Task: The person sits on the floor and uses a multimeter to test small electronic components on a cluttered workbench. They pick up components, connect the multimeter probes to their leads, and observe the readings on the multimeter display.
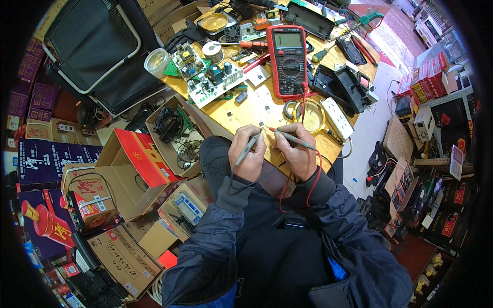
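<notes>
My left hand (246,155) is closed around a grey test probe (249,146) with a black lead. In my right hand (297,152) is a second grey probe (295,138), with a red tip and a red lead. Both tips come close together at a small black transistor (261,124) near the table's front edge; exact contact is too small to tell. Two similar small black parts lie nearby, one transistor (267,109) behind and another (229,114) to the left. Beyond my hands lies a red multimeter (288,61), its screen lit.
A circuit board (215,79) sits on the table (218,110) at the left, near a solder spool (212,50). To the right are a yellowish ring (322,123), a white power strip (336,119) and a black case (339,84). Open cardboard boxes (115,177) stand left of my legs.
</notes>
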`<state>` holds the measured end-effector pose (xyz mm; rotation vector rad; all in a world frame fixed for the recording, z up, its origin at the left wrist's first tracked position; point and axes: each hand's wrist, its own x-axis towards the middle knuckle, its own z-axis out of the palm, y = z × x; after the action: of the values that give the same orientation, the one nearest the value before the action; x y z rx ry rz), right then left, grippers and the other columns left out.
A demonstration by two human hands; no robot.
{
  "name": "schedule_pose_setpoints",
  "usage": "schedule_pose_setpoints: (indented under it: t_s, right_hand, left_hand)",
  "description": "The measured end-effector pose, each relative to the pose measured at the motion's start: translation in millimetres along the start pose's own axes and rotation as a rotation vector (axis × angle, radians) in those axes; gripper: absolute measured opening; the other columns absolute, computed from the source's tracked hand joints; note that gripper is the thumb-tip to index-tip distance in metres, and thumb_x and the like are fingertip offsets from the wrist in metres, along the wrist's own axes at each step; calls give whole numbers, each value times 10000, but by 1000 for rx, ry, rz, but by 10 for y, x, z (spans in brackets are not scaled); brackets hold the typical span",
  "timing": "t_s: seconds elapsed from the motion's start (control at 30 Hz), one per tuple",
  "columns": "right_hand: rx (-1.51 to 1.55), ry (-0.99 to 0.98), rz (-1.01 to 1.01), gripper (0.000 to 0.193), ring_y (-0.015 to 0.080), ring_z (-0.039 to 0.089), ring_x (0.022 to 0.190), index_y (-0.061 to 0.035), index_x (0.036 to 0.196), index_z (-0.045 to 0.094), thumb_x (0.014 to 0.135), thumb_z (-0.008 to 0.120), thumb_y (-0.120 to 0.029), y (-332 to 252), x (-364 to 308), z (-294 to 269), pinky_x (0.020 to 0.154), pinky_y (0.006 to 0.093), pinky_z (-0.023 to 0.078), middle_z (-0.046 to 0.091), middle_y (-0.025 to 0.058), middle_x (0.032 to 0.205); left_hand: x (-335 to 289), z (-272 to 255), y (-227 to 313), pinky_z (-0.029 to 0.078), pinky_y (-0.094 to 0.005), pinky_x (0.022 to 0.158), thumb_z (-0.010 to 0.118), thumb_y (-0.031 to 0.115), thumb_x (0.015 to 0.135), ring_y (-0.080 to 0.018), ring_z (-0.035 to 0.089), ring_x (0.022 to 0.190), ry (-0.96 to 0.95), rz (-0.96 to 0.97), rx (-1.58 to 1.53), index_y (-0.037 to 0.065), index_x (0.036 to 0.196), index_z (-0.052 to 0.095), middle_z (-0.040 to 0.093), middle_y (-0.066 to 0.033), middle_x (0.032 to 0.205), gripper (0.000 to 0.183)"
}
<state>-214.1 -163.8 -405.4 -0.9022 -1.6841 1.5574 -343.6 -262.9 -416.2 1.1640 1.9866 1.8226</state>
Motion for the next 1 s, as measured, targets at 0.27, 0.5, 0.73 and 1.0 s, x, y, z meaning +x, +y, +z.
schedule_pose_setpoints:
  t_s: [0.27,0.5,0.73,1.0]
  right_hand:
    - [-28,-13,-24,178,118,759,796,45,1156,701,1078,763,-102,-42,-6,3,711,260,613,791,102,933]
    - [-42,-17,-25,185,112,753,784,46,1161,694,1086,763,-108,-53,-3,5,707,249,607,789,98,934]
    - [-34,-16,-20,180,113,752,788,47,1159,700,1087,763,-105,-43,-3,7,703,249,606,785,97,937]
    - [-27,-19,-6,165,110,738,780,44,1149,700,1082,765,-92,-78,-6,6,698,259,594,770,84,912]
  left_hand:
    - [4,0,-6,588,-329,833,756,-6,1030,-200,704,922,-15,-3,7,-16,1183,693,716,-120,1086,166]
    - [-6,-6,-9,586,-332,829,752,-1,1034,-199,700,917,-2,5,3,-12,1186,696,715,-121,1082,162]
    - [4,4,-58,578,-303,720,752,-48,1006,-170,691,821,3,49,13,-10,1183,682,699,-130,1125,194]
    - [8,-9,-53,582,-306,729,755,-43,1005,-171,695,839,29,77,22,-7,1173,688,709,-129,1123,185]
